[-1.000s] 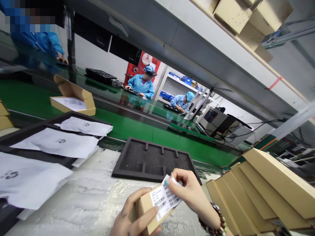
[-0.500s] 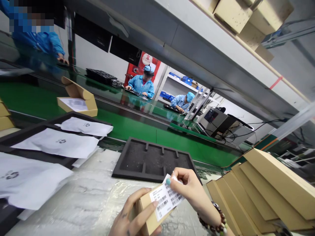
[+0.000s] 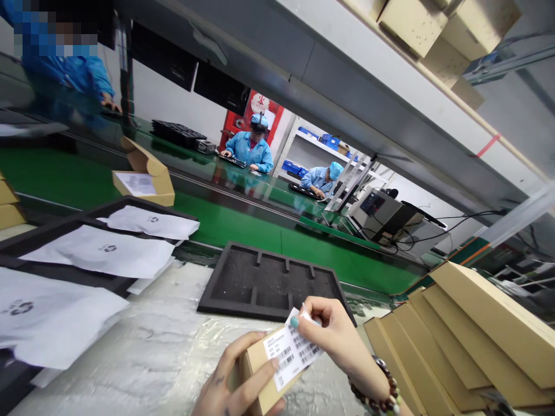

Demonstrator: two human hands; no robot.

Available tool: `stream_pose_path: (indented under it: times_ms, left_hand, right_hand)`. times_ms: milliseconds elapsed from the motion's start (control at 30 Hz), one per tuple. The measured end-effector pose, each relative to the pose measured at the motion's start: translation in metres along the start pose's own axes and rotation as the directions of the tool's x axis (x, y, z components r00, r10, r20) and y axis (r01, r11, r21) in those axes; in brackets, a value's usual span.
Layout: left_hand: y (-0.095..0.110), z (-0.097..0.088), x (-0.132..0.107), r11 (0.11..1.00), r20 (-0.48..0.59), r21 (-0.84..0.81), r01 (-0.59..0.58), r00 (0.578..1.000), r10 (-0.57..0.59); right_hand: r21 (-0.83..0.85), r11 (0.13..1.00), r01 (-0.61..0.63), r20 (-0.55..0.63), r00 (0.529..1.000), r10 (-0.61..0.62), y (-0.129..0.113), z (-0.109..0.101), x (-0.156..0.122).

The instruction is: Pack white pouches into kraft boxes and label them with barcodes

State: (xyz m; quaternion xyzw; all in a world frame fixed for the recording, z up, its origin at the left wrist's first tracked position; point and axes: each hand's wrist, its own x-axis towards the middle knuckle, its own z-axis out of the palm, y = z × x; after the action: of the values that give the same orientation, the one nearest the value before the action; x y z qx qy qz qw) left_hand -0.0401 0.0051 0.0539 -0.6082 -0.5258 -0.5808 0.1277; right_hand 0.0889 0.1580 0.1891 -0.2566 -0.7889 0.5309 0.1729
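Note:
At the bottom middle, my left hand point(image 3: 236, 378) is wrapped round a small brown cardboard box point(image 3: 265, 398), one finger lying on its face. On that face is a white barcode label point(image 3: 284, 361) printed with several barcodes. My right hand point(image 3: 327, 329), with a beaded bracelet at the wrist, pinches the label's upper right part between thumb and finger. Whether that corner is stuck down is hidden by the fingers. Just behind the hands lies a black foam tray point(image 3: 269, 283) with divided compartments.
White printed bags point(image 3: 99, 251) lie in another black tray at left. An open carton point(image 3: 145, 188) sits on the green conveyor belt point(image 3: 208, 222). Brown boxes point(image 3: 468, 346) lean in a row at right, under an overhead shelf point(image 3: 390, 86). Co-workers in blue point(image 3: 249, 150) sit beyond.
The open carton on the green belt has shifted slightly to the right. My hands, the box and the label have hardly moved.

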Motion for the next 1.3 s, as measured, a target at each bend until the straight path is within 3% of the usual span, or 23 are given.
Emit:
stream_pose_path:
  times_ms: [1067,1200,1300]
  left_hand:
    - [-0.001,0.002,-0.002,1.000,-0.013,-0.004,-0.005,1.000,0.005]
    - [-0.001,-0.001,0.000,0.998,0.025,0.011,-0.055,0.998,0.054]
    - [0.003,-0.001,0.001,1.000,-0.009,-0.002,0.012,1.000,-0.013]
  right_hand:
    - [-0.098,0.995,0.020,-0.012,1.000,-0.022,-0.001,0.001,0.002]
    - [-0.184,0.981,0.064,-0.026,0.997,-0.070,-0.005,0.000,-0.002]
    - [-0.344,0.926,0.156,-0.114,0.972,-0.206,-0.003,-0.009,-0.007]
